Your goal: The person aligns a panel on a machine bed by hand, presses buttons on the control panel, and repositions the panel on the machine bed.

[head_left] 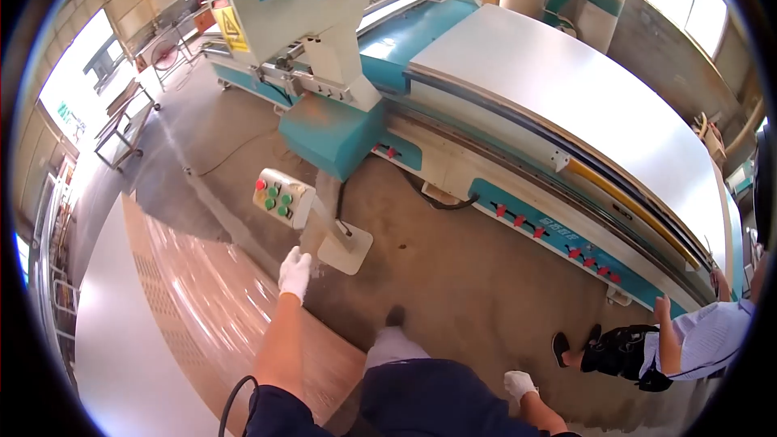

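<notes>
My left hand (295, 274), in a white glove, reaches forward with its fingers stretched out and holds nothing. Just beyond it stands a control pedestal (344, 252) whose tilted button box (287, 197) carries one red button and several green ones. Between the fingers and the box there is a visible gap. Low on the right, my right hand (520, 384) hangs beside my body, also gloved in white, its fingers loosely extended and gripping nothing. A stack of panels wrapped in clear film (235, 291) lies close to my left forearm.
A large teal and cream machine (518, 194) runs across the view, bearing a wide white panel (583, 73). Another person (688, 348) stands at its right end. A dark cable (437, 204) droops near the machine's base. Far left is a wheeled cart (125, 125).
</notes>
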The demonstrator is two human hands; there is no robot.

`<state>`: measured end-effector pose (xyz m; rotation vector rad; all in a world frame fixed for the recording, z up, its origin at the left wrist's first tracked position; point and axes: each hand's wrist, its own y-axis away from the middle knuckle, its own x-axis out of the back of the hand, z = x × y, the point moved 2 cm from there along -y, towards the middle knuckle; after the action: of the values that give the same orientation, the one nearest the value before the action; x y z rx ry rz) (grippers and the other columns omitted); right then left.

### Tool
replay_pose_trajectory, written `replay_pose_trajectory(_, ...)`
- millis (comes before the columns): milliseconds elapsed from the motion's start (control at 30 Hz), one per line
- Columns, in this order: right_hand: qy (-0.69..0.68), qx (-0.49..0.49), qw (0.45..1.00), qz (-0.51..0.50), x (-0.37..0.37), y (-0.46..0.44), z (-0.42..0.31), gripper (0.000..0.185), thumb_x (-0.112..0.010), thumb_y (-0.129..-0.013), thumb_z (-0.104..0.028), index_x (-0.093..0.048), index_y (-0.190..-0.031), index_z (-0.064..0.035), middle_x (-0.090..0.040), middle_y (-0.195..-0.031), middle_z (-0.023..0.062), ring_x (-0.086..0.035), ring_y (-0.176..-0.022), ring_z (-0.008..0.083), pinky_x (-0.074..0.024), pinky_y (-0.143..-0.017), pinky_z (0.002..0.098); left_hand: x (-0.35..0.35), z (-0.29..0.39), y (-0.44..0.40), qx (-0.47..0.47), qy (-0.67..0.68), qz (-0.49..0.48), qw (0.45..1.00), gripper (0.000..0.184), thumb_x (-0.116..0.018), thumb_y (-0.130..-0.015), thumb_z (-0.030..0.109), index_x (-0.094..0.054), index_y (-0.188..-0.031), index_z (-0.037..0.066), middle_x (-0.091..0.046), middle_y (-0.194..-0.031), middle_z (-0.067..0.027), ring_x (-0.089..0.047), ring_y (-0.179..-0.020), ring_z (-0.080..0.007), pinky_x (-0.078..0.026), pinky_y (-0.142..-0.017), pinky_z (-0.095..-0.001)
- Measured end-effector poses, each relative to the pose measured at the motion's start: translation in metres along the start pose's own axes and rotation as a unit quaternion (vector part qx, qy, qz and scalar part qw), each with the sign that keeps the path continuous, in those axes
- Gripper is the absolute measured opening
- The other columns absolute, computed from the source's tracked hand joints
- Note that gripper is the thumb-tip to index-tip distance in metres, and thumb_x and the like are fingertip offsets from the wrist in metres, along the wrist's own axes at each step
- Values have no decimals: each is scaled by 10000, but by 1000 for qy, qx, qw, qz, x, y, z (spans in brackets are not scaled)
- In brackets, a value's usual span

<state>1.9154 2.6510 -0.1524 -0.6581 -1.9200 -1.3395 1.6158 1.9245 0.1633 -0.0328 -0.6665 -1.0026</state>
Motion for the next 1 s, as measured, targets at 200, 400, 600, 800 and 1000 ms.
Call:
replay_pose_trajectory(200, -474, -128, 858, 149, 248, -70, -180, 211, -674, -886, -194, -707, -1022, -36, -730, -998, 129, -690, -957, 273, -543, -838, 350, 34, -31, -135, 133, 176, 44, 974, 547, -601, -982, 339, -554, -1442, 48, -662, -1124, -44, -621, -957, -152, -502, -819, -322)
replay_pose_trajectory(400, -496, -104, 855, 110, 355, -114, -269, 437, -653, -953, -275, -687, -1255, 39, -730, -1212, 140, -656, -1151, 216, -492, -1006, 332, 25, -76, -213, 180, 333, 36, 925, 390, -588, -1015, 408, -658, -1250, 106, -664, -1111, -32, -604, -938, -158, -508, -789, -349)
replay_pose_trajectory(600, -547, -175, 818, 37, 324, -114, -229, 180, -586, -939, -117, -695, -996, 14, -691, -922, 35, -643, -891, 168, -522, -798, 319, 28, -86, -229, 199, 386, 64, 899, 498, -567, -1022, 467, -616, -1289, 50, -660, -1119, -112, -669, -1002, -268, -537, -861, -421)
replay_pose_trajectory(800, -580, -308, 754, 34, 316, -88, -193, 139, -588, -931, -79, -589, -793, -58, -543, -765, -29, -601, -750, 115, -479, -664, 282, 32, -77, -233, 239, 378, 54, 893, 748, -613, -970, 593, -535, -1451, 25, -585, -1360, -183, -597, -1199, -325, -496, -962, -458)
replay_pose_trajectory(1000, -656, -245, 706, 104, 284, -108, -180, 344, -661, -922, -217, -725, -1153, 31, -718, -966, 57, -647, -865, 151, -516, -777, 293, 30, -72, -255, 246, 449, 7, 859, 647, -610, -987, 539, -490, -1497, 160, -442, -1531, -168, -472, -1326, -372, -321, -1127, -582)
